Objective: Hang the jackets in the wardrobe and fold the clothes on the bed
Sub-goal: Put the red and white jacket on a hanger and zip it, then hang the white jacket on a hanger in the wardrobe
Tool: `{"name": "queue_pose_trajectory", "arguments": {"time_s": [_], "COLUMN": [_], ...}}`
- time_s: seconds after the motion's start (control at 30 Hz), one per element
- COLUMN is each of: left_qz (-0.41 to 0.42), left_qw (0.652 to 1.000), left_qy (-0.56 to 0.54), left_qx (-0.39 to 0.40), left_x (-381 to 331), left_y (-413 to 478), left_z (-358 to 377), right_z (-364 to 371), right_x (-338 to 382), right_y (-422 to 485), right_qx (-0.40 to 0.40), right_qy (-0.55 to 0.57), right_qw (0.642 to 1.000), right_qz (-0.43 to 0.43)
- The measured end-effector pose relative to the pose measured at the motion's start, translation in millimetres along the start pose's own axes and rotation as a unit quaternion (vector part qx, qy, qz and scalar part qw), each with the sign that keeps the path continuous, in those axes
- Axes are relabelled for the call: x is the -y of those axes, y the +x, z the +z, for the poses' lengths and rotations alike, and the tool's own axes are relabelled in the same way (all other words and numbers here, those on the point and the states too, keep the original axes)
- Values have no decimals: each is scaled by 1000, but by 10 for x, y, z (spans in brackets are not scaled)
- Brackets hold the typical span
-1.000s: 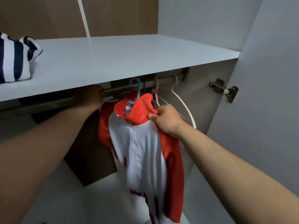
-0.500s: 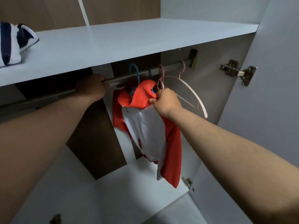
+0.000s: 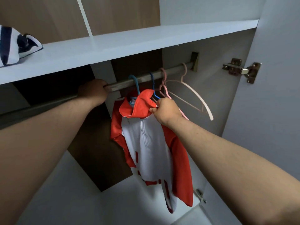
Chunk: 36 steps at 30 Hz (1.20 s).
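A red and white zip jacket [image 3: 150,143] hangs from a teal hanger [image 3: 134,83] hooked over the grey wardrobe rail [image 3: 146,77]. My right hand [image 3: 165,111] pinches the jacket's red collar at its right side. My left hand [image 3: 93,91] is closed around the rail, to the left of the hanger. A dark blue hanger [image 3: 153,85] hangs just behind the collar, its lower part hidden by the jacket.
Pink hangers [image 3: 164,82] and a pale bare hanger [image 3: 194,95] hang further right on the rail. A white shelf [image 3: 129,44] runs above, with folded navy and white striped cloth [image 3: 14,44] at its left. The open door with its hinge [image 3: 241,70] is at right.
The view has tilted and the rail now shows more fully. The jacket hangs lower and straighter from the rail. Both hands keep their holds.
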<state>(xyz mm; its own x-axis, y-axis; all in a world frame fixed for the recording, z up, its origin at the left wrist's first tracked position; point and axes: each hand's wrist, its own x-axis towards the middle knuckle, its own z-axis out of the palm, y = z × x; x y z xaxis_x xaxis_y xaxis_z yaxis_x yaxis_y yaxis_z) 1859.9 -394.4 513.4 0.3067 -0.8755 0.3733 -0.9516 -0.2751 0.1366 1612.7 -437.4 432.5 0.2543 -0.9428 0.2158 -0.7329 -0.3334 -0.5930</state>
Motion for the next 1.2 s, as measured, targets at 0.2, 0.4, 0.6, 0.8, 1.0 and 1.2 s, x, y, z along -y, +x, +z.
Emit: {"name": "queue_pose_trajectory", "arguments": {"time_s": [0.2, 0.4, 0.6, 0.8, 1.0, 1.2], "left_qz": [-6, 13, 19, 66, 251, 306], "left_qw": [1000, 1000, 998, 981, 947, 930], "left_qy": [-11, -5, -51, -159, -156, -118], "left_qx": [-6, -8, -23, -91, 123, 166], "left_x": [8, 73, 7, -329, -936, -1659], "left_y": [5, 18, -146, -634, -1212, -1719], "left_z": [33, 96, 71, -23, 303, 356], "right_z": [85, -86, -501, -813, -1022, -1551], "right_x": [-28, -206, -282, -418, -773, -1181], "right_y": [-73, -362, -752, -1002, -1403, -2096], "right_qx": [12, 53, 85, 81, 72, 29], "right_qy": [17, 5, -47, -103, -200, -260], "right_qw": [1000, 998, 994, 989, 976, 965], "right_qz": [3, -27, -44, -64, -48, 1]}}
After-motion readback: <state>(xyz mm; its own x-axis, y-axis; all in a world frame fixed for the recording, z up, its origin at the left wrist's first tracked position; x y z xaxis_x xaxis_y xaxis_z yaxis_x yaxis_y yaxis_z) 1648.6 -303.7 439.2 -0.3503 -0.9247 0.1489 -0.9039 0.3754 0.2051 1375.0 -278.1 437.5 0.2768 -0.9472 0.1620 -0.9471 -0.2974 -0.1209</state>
